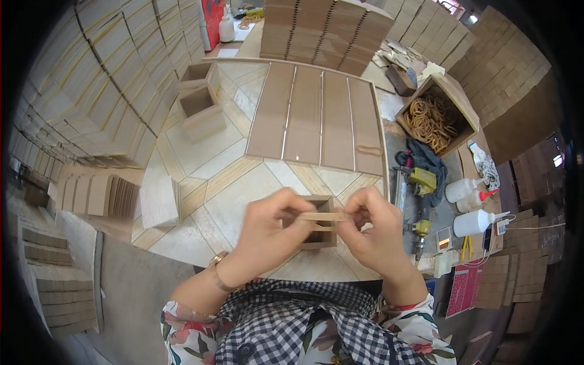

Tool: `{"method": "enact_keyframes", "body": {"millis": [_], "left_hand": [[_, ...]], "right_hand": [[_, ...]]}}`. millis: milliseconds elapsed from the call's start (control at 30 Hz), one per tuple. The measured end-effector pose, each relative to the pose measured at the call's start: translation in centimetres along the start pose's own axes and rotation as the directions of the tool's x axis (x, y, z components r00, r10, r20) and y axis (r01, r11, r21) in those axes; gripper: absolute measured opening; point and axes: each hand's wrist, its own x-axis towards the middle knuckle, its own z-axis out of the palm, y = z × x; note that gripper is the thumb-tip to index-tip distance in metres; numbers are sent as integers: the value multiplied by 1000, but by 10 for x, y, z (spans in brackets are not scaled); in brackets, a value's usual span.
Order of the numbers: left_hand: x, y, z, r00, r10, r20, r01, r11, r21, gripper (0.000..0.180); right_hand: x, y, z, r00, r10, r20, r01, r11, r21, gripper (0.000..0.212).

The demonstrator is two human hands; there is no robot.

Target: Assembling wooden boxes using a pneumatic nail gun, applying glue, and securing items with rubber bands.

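Note:
Between both hands a tan rubber band (322,216) is pulled taut, one end pinched by each. My left hand (267,224) has its thumb and fingers closed on the left end, and my right hand (376,230) pinches the right end. Just beneath the band stands a small open-topped wooden box (316,242), partly hidden by my fingers. Beyond it lie long brown boards (304,115) side by side, with white lines along their seams. Another rubber band (368,150) rests on the rightmost board.
Two open wooden boxes (204,115) stand at the back left, near a stack of thin panels (159,201). To the right are a wooden bin (468,112) of rubber bands, a yellow-green power tool (421,180) and white squeeze bottles (474,223). Tall board stacks (322,30) rise behind.

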Motion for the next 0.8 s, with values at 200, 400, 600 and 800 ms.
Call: {"method": "enact_keyframes", "body": {"millis": [200,400,600,800], "left_hand": [[-56,-36,-30,925,343,-165,-129,690,712,8],[-19,-42,-49,977,206,49,-191,755,628,60],[-11,-44,-57,974,29,227,-127,893,432,81],[-8,-36,-59,962,-8,273,-108,907,407,83]], "right_hand": [[-57,31,-6,964,262,-32,-264,947,-183,17],[-44,75,-5,914,329,240,-326,944,-50,59],[-30,89,-4,900,156,406,-141,988,-67,81],[-21,101,0,908,37,417,-60,997,43,85]]}}
